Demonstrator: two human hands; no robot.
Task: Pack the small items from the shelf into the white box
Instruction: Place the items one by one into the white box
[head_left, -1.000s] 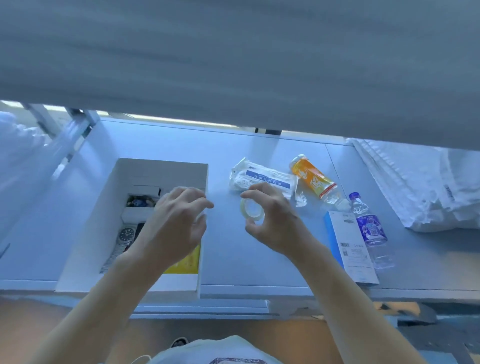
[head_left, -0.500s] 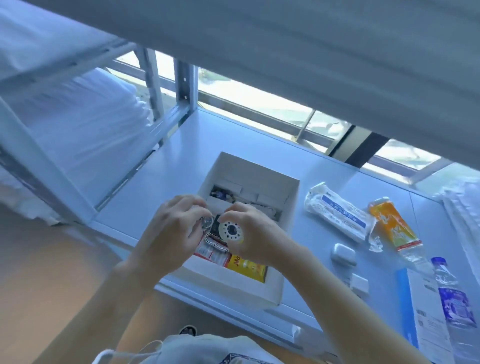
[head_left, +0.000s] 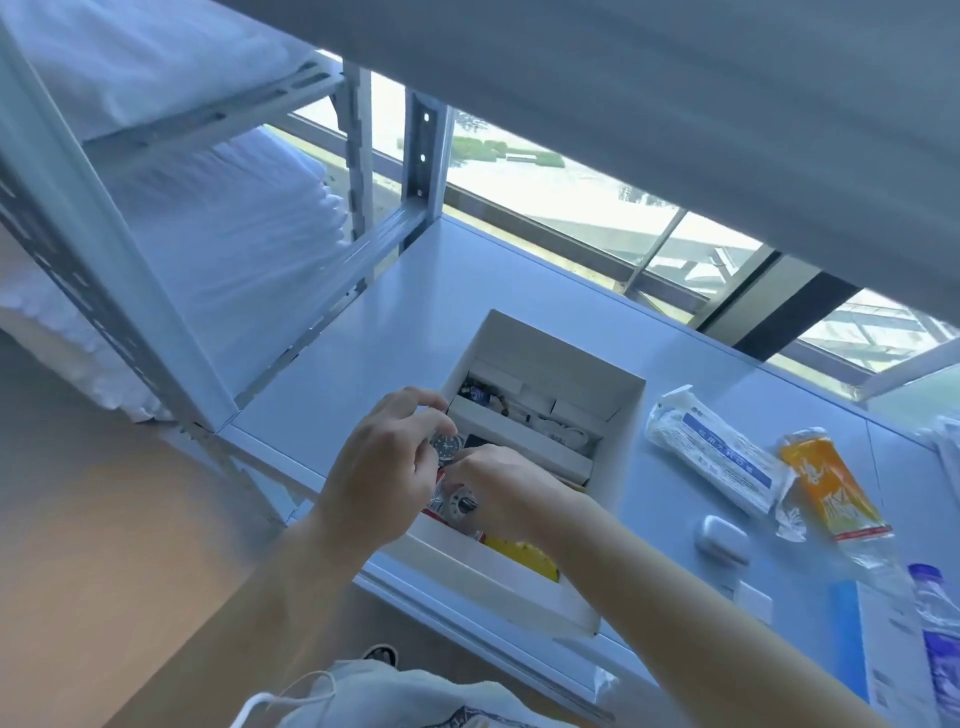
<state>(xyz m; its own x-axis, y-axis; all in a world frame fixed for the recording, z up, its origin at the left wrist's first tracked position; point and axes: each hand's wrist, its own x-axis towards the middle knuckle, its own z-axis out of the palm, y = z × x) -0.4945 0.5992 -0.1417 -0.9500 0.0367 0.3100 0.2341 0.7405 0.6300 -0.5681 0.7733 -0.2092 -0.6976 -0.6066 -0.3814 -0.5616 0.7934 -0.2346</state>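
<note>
Both hands work over the near end of an open white cardboard box (head_left: 621, 436) on a pale blue shelf (head_left: 363, 364). The left hand (head_left: 382, 467) pinches a dark-faced wristwatch (head_left: 447, 445); the right hand (head_left: 498, 488) curls around a small round silvery item (head_left: 461, 505). The box's near edge sits just inside the shelf's front lip, with bare shelf beyond it.

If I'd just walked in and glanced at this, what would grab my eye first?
Probably the two hands meeting over the near end of the open white box on the shelf: the left hand pinches a dark-faced watch, while the right hand holds a small round item low inside the box. Next, the bright orange packet lying to the right of the box, beside a white wrapped pack.
</note>
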